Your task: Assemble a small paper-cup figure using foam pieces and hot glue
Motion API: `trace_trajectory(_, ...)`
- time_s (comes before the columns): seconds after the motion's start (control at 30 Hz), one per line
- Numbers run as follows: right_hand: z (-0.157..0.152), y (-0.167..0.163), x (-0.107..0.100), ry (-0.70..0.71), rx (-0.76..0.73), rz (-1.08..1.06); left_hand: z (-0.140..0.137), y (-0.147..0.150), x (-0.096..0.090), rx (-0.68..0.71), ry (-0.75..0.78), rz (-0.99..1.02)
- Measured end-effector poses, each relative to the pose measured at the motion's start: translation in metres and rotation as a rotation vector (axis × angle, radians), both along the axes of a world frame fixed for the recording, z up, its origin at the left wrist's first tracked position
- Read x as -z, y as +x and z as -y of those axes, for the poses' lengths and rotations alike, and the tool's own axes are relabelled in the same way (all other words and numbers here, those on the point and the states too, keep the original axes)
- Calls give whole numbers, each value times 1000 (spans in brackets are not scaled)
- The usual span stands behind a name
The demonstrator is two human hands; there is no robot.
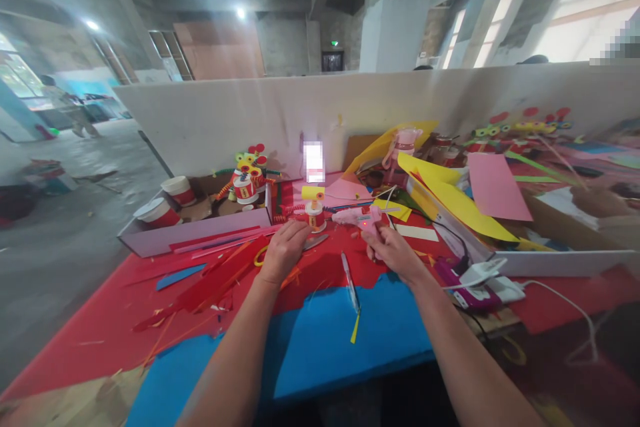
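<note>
My right hand (387,250) grips a pink hot glue gun (360,215) by its handle, and the nozzle points left at a small paper-cup figure (315,219). That figure stands upright with a yellow rolled-paper head and coiled red paper arms. At its lower left, my left hand (286,250) is closed, fingertips against the cup; the exact grip is partly hidden. Just beside that hand are scissors (316,243) with yellow handles. A pen (350,283) lies between my forearms.
At left, a shallow box (200,232) holds white-and-red cups (179,191) and a finished-looking figure (245,187). Yellow sheets (450,197) and pink card (497,185) fill a box at right. A purple power strip (467,287) with cables sits near my right forearm. A white partition (225,113) stands behind.
</note>
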State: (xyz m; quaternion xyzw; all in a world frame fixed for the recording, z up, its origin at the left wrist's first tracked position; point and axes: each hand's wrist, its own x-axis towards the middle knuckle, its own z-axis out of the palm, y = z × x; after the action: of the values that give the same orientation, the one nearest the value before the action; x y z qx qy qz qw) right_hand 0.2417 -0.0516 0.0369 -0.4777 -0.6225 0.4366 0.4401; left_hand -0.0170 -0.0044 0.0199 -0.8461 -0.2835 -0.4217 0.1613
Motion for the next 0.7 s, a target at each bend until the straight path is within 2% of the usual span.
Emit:
trace_trajectory(0.23,9,-5,-11,43,-34,40,1,1,-1,-9,27,-21)
trace_trajectory(0.7,11,-11,-18,21,-22,73,-1,1,1,-1,26,-4)
